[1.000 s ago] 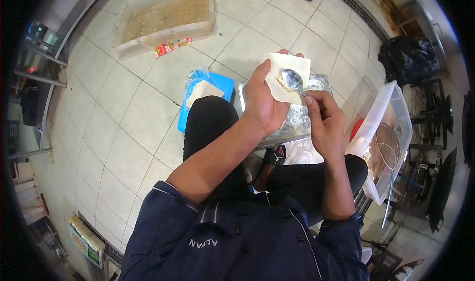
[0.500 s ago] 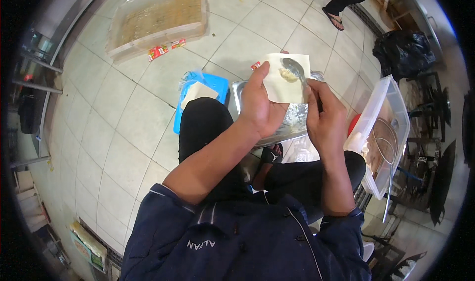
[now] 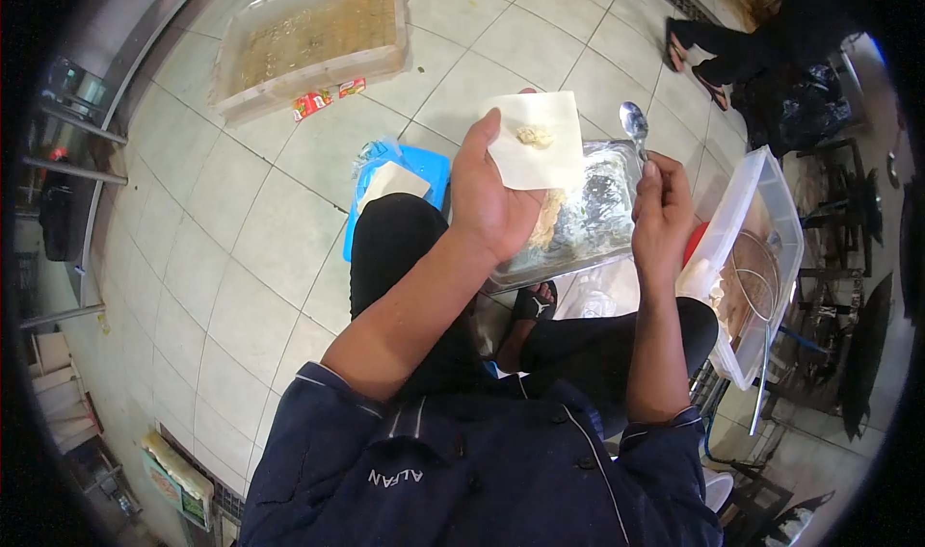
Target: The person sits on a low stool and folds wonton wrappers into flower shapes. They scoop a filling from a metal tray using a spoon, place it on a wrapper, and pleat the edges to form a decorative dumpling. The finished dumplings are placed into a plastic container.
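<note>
On my left hand [image 3: 489,195] lies a square, pale wrapper sheet [image 3: 554,167], pinned at its left edge by my thumb. A small lump of cream-coloured filling [image 3: 534,138] sits near the middle of the sheet. My right hand [image 3: 663,205] grips a metal spoon [image 3: 633,123] by its handle, bowl upward, apart from the sheet. Below both hands is a shallow metal tray [image 3: 617,244], smeared with pale residue and holding more filling [image 3: 547,221] on its left side, partly hidden by my left hand.
Left of the tray, a blue container [image 3: 434,169] carries more pale sheets [image 3: 393,183]. A clear plastic bin [image 3: 782,258] with a wire strainer [image 3: 768,301] stands right. A large plastic crate [image 3: 224,104] and red packets [image 3: 311,105] lie ahead. Another person's feet [image 3: 711,87] show at upper right.
The spoon has come off the sheet and moved right, leaving the filling there. My left hand with the sheet has shifted slightly left. The other person has stepped to the right.
</note>
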### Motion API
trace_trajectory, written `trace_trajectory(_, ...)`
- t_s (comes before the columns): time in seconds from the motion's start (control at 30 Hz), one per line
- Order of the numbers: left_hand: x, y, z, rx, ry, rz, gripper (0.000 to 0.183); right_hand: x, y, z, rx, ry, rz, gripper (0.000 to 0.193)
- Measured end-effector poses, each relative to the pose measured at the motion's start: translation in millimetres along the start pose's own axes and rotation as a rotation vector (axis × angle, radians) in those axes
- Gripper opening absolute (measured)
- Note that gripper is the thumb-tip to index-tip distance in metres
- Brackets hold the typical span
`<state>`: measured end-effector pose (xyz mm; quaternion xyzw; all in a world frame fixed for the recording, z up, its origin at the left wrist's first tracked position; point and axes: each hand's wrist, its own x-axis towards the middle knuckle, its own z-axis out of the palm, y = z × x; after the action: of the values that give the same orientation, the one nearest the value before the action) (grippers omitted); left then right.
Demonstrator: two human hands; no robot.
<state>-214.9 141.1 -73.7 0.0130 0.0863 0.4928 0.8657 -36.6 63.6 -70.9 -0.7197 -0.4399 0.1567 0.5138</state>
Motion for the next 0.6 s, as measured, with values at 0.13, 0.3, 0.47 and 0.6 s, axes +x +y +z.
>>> trace_trajectory(0.13, 10.4, 6.3, -6.8, 0.088, 0.019, 0.076, 0.047, 14.6, 128.8, 17.6, -0.438, -0.353, -0.066, 0.020)
trace_trajectory(0.3, 15.4, 18.0, -6.2, 0.177, 0.057, 0.188, 0.046, -26.2, 267.4, 43.3, -0.927, -0.757, 0.114, 0.022)
trace_trajectory(0.47, 14.2, 25.1, -9.6, 0.220, 0.038, 0.195, 0.047, -56.4, 275.1, 55.1, -0.997, -0.866, 0.134, 0.021)
trace_trajectory(0.6, 13.6, 21.9, -3.8, 0.235, 0.051, 0.191, 0.048, -65.5, 286.5, 69.6, -0.965, -0.832, 0.118, 0.020)
